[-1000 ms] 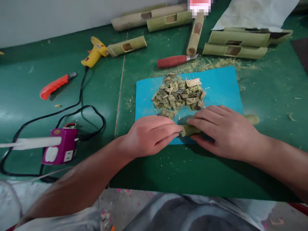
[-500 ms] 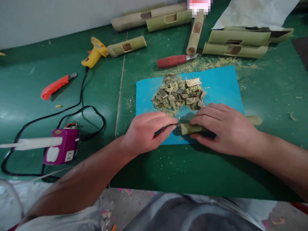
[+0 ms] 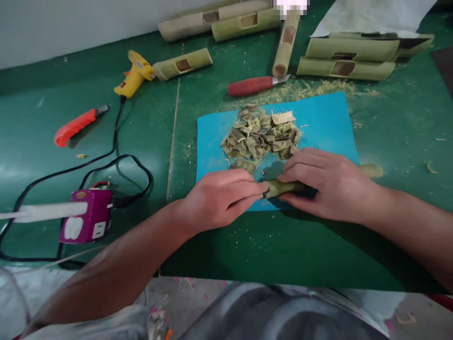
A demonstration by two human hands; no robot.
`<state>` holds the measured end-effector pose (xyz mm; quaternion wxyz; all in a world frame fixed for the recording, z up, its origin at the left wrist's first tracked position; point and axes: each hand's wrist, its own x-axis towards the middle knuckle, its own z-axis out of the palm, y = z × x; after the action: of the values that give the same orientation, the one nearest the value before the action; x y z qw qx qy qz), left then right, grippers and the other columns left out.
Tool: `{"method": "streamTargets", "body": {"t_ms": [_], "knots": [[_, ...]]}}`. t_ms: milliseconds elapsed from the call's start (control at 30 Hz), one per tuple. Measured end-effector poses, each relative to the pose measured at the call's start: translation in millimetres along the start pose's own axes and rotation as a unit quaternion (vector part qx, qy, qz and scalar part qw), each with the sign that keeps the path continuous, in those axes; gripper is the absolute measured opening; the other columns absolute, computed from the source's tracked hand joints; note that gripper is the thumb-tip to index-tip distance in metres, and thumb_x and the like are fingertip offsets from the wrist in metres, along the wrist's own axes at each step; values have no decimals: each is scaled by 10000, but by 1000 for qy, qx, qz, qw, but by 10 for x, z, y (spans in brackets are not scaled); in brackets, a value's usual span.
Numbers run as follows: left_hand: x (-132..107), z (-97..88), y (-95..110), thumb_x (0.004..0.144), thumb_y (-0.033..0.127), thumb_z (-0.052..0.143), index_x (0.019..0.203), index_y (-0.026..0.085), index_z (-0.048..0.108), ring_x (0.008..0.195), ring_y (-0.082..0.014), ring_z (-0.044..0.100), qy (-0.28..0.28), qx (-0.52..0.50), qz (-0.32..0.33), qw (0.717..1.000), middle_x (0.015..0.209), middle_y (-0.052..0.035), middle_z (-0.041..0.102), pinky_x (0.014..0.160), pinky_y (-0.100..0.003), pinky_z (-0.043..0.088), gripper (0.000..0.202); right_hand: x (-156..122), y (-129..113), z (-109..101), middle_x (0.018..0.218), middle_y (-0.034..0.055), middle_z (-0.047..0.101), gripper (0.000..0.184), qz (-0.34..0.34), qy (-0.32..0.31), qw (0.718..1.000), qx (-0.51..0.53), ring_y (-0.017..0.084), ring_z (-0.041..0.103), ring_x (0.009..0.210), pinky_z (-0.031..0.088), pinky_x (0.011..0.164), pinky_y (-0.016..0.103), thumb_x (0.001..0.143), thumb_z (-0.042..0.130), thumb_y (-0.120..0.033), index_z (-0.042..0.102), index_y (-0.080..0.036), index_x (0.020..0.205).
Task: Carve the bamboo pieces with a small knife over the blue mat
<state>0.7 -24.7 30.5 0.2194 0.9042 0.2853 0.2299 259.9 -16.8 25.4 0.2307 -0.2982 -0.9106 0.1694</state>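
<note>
Under my right hand (image 3: 322,182) lies a bamboo tube (image 3: 372,170), gripped with the fingers over it and the thumb in front. Its right end sticks out past the hand, and its left end shows between my two hands. My left hand (image 3: 226,196) pinches a small dark piece against that left end; most of the piece is hidden by the fingers. Both hands rest over the front of a blue sheet (image 3: 325,118). Just behind them is a heap of dried leaf-like or bark-like scraps (image 3: 262,134).
A red-handled knife (image 3: 251,86) lies behind the sheet. Farther back are notched bamboo tubes (image 3: 345,69) and a white cloth (image 3: 368,19). To the left sit a yellow glue gun (image 3: 136,75), an orange utility knife (image 3: 78,126) and a purple power adapter (image 3: 87,215) with black cord.
My left hand has moved right, bringing the small dark piece against the tube's left end, where a gap showed before. My right hand keeps its grip. The whole view has shifted slightly.
</note>
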Motion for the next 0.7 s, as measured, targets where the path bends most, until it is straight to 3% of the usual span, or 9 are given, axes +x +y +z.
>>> {"method": "streamTargets", "body": {"t_ms": [233,400,567,700], "knots": [[135,25,-2,985,184,574,1046,140,733,799,-133,692,3,-22,13,1000,904,-65,728,732,-220,550,176,24,20,-18,889,58,686,93,14,-14,1000,16,217,633,863,503,726,355,915,595,-305,641,-240,866],[121,-12,-29,994,197,556,1075,152,728,810,-136,694,-20,-29,5,999,912,-62,730,733,-225,553,196,38,29,-39,901,69,694,106,24,-21,999,31,227,645,855,514,707,360,915,602,-321,665,-240,890],[139,15,-64,997,197,560,1059,158,725,846,-143,710,13,-51,26,998,929,-72,745,775,-241,570,180,30,46,-29,891,68,695,110,30,-11,999,43,247,659,866,524,707,376,911,614,-334,685,-251,904],[143,-9,-83,1002,205,561,1081,155,721,839,-143,710,-8,-46,22,999,926,-77,746,762,-237,565,185,28,59,-28,906,65,695,105,36,-20,998,47,248,661,866,528,708,386,899,634,-347,688,-257,910]]}}
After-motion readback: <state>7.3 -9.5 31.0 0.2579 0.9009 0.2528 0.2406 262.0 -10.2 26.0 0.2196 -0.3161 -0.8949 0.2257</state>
